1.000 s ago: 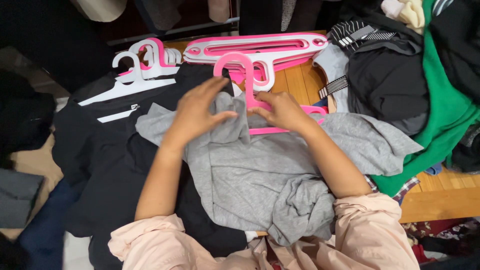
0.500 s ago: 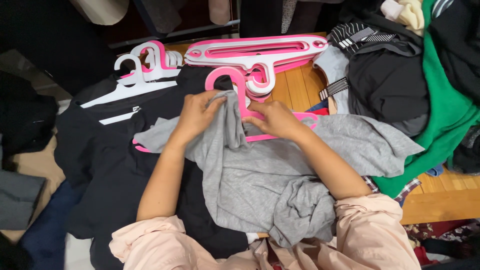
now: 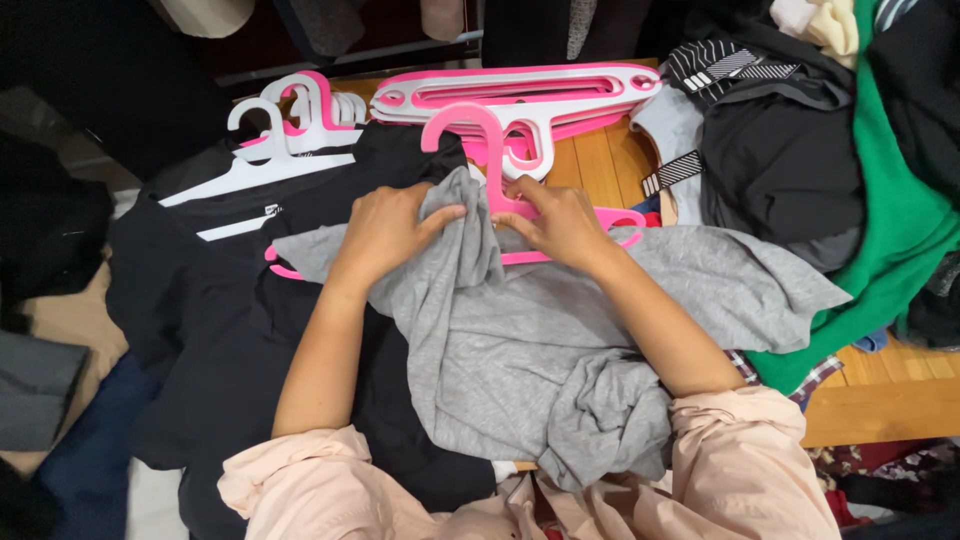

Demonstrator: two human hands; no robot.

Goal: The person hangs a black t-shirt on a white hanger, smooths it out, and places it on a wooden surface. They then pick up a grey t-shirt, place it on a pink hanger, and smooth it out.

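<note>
Grey shirt (image 3: 560,330) lies across our lap and the bench (image 3: 600,160); our left hand (image 3: 385,230) bunches its collar open while our right hand (image 3: 560,222) pinches the pink hanger (image 3: 490,150) steady inside it.

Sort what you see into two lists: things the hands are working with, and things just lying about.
In hand:
left hand
right hand
grey shirt
pink hanger

Lying about:
stack of hangers
white hangers
black garment
green garment
striped garment
</note>
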